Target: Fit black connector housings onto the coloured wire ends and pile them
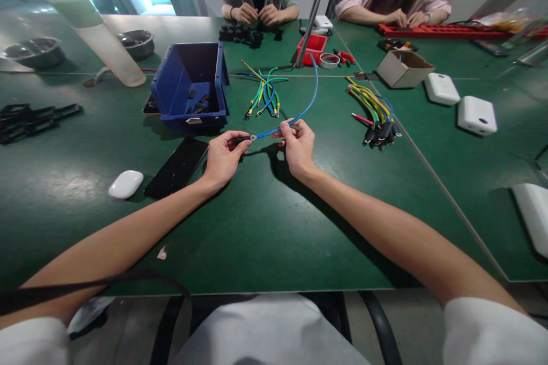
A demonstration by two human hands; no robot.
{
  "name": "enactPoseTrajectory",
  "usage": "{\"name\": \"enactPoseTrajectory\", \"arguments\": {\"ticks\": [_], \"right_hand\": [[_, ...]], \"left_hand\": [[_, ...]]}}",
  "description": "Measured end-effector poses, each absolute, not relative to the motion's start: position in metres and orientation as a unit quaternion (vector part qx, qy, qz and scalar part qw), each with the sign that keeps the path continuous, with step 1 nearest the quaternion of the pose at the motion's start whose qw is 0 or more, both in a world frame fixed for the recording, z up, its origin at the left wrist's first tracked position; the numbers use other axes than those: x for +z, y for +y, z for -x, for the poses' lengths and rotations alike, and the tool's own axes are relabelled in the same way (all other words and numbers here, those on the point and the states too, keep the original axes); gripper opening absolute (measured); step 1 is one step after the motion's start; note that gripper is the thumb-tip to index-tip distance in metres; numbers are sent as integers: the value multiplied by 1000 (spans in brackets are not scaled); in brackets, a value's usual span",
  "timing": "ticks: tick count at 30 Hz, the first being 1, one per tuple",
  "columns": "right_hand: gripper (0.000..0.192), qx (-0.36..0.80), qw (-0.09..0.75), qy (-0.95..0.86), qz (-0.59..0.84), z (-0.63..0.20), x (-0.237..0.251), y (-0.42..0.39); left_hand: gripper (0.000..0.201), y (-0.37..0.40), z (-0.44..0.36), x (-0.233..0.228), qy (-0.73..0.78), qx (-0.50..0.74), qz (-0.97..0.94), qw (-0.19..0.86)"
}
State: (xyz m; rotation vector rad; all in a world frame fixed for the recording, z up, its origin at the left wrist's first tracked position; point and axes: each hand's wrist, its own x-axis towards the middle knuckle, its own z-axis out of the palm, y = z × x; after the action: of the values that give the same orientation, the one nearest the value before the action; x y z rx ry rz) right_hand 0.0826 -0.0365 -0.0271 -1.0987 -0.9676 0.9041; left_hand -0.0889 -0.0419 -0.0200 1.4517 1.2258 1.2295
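Observation:
My right hand (298,145) pinches a blue wire (309,101) near its end, which carries a metal ring terminal (253,137). The wire arcs up and away over the green table (265,222). My left hand (222,157) holds a small black sleeve (240,140) right at the terminal's tip, touching or nearly touching it. Both hands hover just above the table, in front of a blue bin (190,84).
Loose green, yellow and blue wires (264,91) lie behind my hands. A bundle of wires with black sleeves (377,117) lies right. A phone (176,166) and white case (125,183) lie left. White boxes (476,114), a cardboard box (403,68) and two seated people are farther off.

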Motion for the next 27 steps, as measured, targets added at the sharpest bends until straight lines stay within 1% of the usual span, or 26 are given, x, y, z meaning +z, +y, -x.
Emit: {"name": "enactPoseTrajectory", "arguments": {"ticks": [14,27], "right_hand": [[31,413,647,-426,479,-81,-24,-39],[30,408,640,-445,474,-81,-23,-40]], "left_hand": [[32,-42,89,-22,485,490,-590,420],[26,-45,87,-18,479,485,-596,424]]}}
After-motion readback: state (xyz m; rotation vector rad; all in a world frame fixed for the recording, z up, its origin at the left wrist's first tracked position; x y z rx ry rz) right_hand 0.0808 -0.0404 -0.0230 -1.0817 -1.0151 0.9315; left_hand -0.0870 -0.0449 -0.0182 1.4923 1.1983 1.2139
